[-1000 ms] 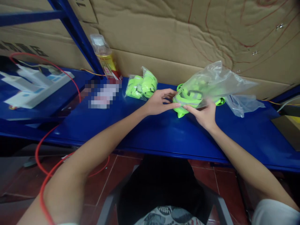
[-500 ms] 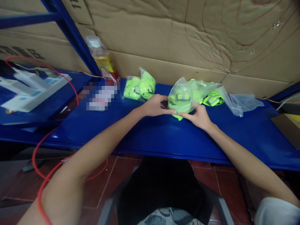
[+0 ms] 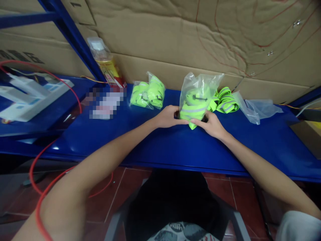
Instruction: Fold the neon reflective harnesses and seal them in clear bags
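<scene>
A clear plastic bag (image 3: 197, 87) stands upright on the blue shelf (image 3: 175, 144), with neon green reflective straps (image 3: 194, 108) inside it. My left hand (image 3: 168, 117) grips the bag's lower left side. My right hand (image 3: 212, 124) grips its lower right side. Both hands have their fingers closed on the bag. More loose green straps (image 3: 225, 100) lie just right of the bag.
A sealed bag of green straps (image 3: 147, 93) lies to the left, near a plastic bottle (image 3: 106, 62). An empty clear bag (image 3: 260, 108) lies at the right. A cardboard wall (image 3: 200, 40) stands behind. A red cable (image 3: 45, 187) loops at the left beside white boxes (image 3: 27, 97).
The bag, which lay tilted to the right over the straps, now stands upright between my hands, and some straps that it covered lie bare at its right.
</scene>
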Demonstrator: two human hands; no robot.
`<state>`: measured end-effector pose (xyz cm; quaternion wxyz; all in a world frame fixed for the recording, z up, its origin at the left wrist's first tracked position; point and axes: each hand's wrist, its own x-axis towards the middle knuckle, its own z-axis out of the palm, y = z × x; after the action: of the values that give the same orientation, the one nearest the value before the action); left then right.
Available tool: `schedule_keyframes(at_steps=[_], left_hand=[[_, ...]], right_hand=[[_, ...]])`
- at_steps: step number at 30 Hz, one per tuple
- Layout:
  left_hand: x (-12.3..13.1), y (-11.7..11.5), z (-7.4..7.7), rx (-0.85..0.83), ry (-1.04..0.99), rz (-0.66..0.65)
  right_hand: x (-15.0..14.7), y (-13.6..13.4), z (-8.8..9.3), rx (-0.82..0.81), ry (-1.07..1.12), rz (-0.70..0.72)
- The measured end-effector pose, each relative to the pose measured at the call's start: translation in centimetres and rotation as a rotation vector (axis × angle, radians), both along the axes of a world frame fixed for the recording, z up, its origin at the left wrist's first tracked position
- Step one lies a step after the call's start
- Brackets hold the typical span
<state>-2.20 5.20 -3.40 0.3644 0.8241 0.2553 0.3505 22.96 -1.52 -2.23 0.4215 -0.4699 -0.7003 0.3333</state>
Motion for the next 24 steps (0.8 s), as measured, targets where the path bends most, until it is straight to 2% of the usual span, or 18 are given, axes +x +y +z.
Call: schedule_keyframes(at_steps=[3, 5, 9, 13, 15, 19, 21, 24], left_hand=[[0.4, -0.2, 0.2, -0.254, -0.154, -0.039], [0.6, -0.4, 0.5, -0.396, -0.276, -0.024], [1.2, -0.8, 0.6, -0.522, -0.366, 0.195], [1.9, -1.5, -0.2, -0.422, -0.402, 0.307], [2.0, -2.0, -0.3, -0.331, -0.399, 0.283], [1.5, -2.5, 0.4, -0.158, -0.275, 0.137], [1.3, -2.4, 0.7, -0.105, -0.265, 0.136], [1.2, -2.0, 0.8, -0.119, -0.328, 0.174]], right_hand=[[-0.4, -0.4, 0.5, -0.085, 0.232, -0.004], [-0.7, -0.7, 0.8, -0.059, 0.264, -0.012], [-1.1, -0.9, 0.8, 0.069, 0.228, -0.094], [-1.5, -0.5, 0.0, 0.050, 0.245, -0.183], [-1.6, -0.3, -0.2, 0.054, 0.240, -0.216], [-1.4, 0.0, -0.2, 0.072, 0.220, -0.248], [-1.3, 0.1, -0.1, 0.043, 0.231, -0.231], [-1.3, 0.0, 0.2, 0.022, 0.245, -0.187]])
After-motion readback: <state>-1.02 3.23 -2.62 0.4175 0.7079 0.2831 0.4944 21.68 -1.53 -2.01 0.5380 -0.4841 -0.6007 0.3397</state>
